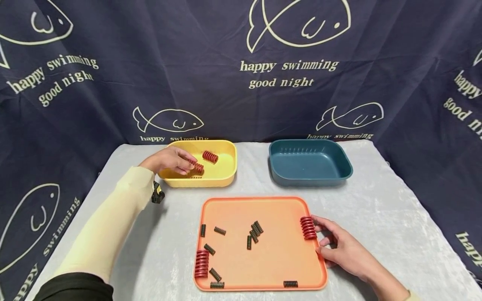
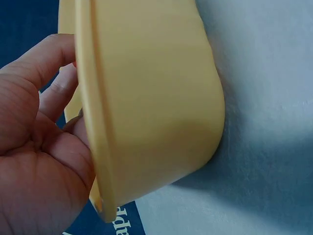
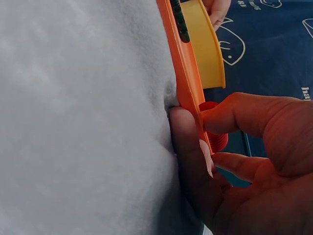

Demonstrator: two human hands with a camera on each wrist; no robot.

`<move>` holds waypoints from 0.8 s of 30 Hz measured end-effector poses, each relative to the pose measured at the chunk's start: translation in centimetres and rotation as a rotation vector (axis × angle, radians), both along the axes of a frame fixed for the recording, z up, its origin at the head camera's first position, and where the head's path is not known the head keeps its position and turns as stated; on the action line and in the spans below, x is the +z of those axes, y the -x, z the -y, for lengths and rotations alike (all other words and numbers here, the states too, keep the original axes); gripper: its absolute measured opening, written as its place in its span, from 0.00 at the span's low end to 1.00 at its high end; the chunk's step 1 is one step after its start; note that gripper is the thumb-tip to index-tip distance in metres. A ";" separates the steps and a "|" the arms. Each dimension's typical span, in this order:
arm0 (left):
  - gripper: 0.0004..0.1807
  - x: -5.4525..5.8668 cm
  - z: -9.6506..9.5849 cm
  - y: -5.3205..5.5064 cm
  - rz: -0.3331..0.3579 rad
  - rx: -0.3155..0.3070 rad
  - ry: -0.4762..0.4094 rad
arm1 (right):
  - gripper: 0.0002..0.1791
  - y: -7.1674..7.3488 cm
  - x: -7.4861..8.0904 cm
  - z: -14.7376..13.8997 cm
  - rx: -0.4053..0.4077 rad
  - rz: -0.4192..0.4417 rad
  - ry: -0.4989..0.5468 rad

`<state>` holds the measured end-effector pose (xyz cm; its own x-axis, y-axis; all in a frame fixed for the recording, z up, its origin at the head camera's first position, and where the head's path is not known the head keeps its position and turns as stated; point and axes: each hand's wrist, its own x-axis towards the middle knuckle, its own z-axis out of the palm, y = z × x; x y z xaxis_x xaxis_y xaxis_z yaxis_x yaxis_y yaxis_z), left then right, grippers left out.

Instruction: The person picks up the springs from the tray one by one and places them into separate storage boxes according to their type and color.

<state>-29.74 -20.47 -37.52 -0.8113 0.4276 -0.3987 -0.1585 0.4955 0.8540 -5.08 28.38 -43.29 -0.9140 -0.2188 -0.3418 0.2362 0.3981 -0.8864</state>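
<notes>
My left hand [image 1: 173,160] reaches over the left side of the yellow bin [image 1: 226,177], its fingers and thumb pinching a red coil spring [image 1: 198,168] inside. Another red spring [image 1: 210,156] lies farther back in that bin. In the left wrist view, the bin's wall [image 2: 156,98] hides the fingertips of the hand [image 2: 44,137]. At the orange tray [image 1: 278,255], my right hand [image 1: 344,248] grips the right rim, beside a large red spring [image 1: 308,228] lying along that edge. The right wrist view shows the hand's fingers [image 3: 188,132] on both sides of the tray edge.
A blue bin [image 1: 310,182] stands at the back right. On the tray lie several small dark springs [image 1: 254,236], plus a large red spring [image 1: 201,263] at its left edge. Behind the grey-covered table [image 1: 173,242] hangs a dark blue printed cloth [image 1: 218,83].
</notes>
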 end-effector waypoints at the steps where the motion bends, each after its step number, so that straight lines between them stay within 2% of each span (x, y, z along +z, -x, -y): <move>1: 0.22 -0.1 0.0 0.1 0.008 -0.001 0.009 | 0.45 0.0 0.0 0.0 0.000 -0.002 -0.002; 14: 0.21 -0.2 -0.2 0.9 0.076 0.002 0.049 | 0.45 -0.3 0.0 0.0 0.011 -0.033 -0.015; 24: 0.21 -0.4 -0.4 0.8 0.135 -0.002 0.035 | 0.44 -0.3 0.0 -0.1 0.013 -0.040 -0.019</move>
<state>-30.53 -20.09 -37.90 -0.7485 0.4127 -0.5191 -0.2701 0.5252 0.8070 -4.81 28.48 -43.32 -0.9241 -0.2249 -0.3090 0.1950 0.4179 -0.8873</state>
